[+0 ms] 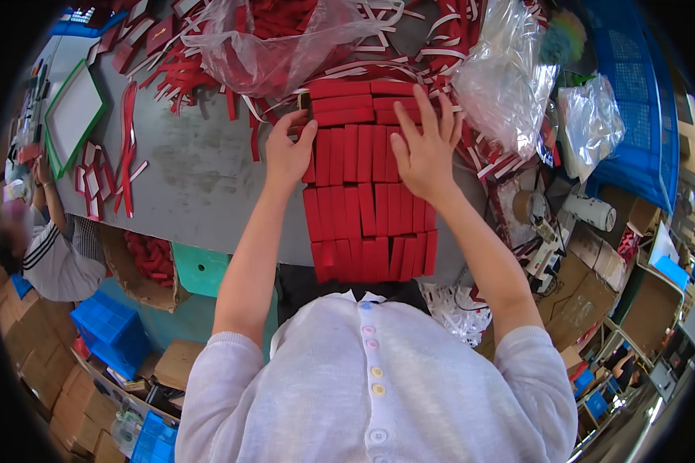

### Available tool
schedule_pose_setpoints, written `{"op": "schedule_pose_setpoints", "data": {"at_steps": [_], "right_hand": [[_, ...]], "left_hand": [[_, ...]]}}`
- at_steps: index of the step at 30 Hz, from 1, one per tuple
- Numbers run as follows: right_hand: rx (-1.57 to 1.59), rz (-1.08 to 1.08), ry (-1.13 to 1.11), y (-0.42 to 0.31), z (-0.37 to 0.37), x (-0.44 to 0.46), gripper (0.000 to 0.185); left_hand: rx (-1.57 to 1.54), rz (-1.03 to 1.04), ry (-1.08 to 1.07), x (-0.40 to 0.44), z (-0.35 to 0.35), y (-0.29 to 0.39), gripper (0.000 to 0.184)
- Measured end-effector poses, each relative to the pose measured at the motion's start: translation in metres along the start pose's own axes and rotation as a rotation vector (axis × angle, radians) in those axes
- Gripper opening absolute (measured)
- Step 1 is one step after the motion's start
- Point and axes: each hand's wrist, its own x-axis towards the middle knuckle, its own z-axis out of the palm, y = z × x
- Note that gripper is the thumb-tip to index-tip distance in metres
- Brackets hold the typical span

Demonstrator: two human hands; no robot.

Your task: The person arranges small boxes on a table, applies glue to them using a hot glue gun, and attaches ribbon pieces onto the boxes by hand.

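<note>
Rows of small red boxes (351, 208) lie packed side by side on the grey table in front of me. The far rows lie crosswise, and the nearer ones stand lengthwise. My left hand (288, 153) is at the left edge of the block, its thumb and forefinger apart and curved near the upper corner. On the right side, my right hand (425, 150) rests over the boxes with its fingers spread. Neither hand visibly grips a box; the left hand's other fingers are partly hidden.
Clear plastic bags (506, 77) and red-and-white strips (181, 73) cover the far table (201, 170). A green-edged tray (73, 116) lies left, near a co-worker (62, 255). Blue crates (112, 332) and a cardboard box (139, 270) stand beside the table. A small machine (544, 251) sits right.
</note>
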Motion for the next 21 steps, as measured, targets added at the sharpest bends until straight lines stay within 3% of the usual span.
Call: {"op": "schedule_pose_setpoints", "data": {"at_steps": [12, 21], "right_hand": [[0.08, -0.028, -0.123, -0.041, 0.015, 0.004, 0.041], [0.177, 0.033, -0.017, -0.056, 0.003, 0.002, 0.038]], "left_hand": [[0.106, 0.042, 0.077, -0.003, 0.005, 0.0, 0.028], [0.133, 0.073, 0.036, 0.0, 0.003, -0.007, 0.028]]}}
